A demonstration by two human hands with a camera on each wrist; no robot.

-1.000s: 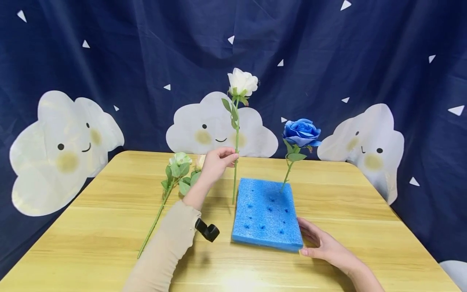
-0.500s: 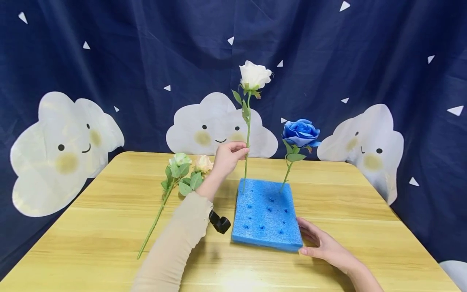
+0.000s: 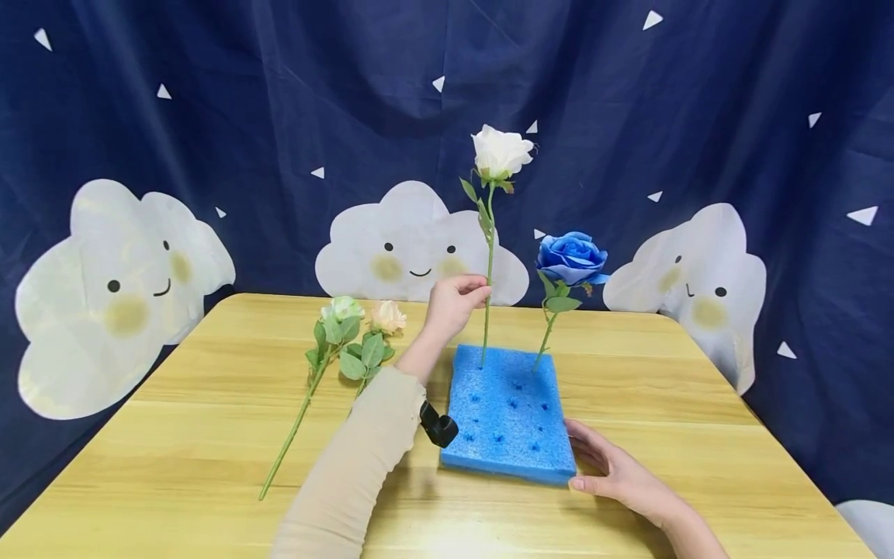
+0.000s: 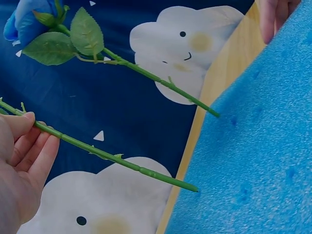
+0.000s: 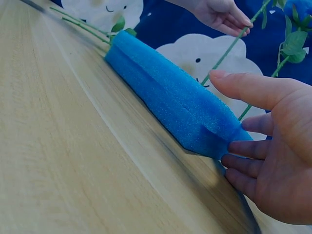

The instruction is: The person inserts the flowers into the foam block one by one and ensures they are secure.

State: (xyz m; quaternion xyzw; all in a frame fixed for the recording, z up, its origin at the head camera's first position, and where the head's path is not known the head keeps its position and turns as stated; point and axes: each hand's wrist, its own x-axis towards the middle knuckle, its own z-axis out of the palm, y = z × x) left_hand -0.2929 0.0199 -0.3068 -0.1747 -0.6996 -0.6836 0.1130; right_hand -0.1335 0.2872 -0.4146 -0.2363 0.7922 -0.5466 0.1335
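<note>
Left grip [image 3: 451, 306], clamped on the white rose [image 3: 501, 153], holds it near-upright; right grip [image 3: 616, 472], thumb and fingers apart, apparently steadies the blue foam block [image 3: 492, 417].

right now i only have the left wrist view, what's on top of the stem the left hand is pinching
Observer: A white bloom, held upright above the left hand.
Operator: ok, anything lying flat that i'm missing
Observer: Yes, a green bloom and a peach bloom, both lying on the table to the left of the foam.
Operator: and what's over on the right
Observer: The right hand has its thumb at the foam's near right corner.
</note>
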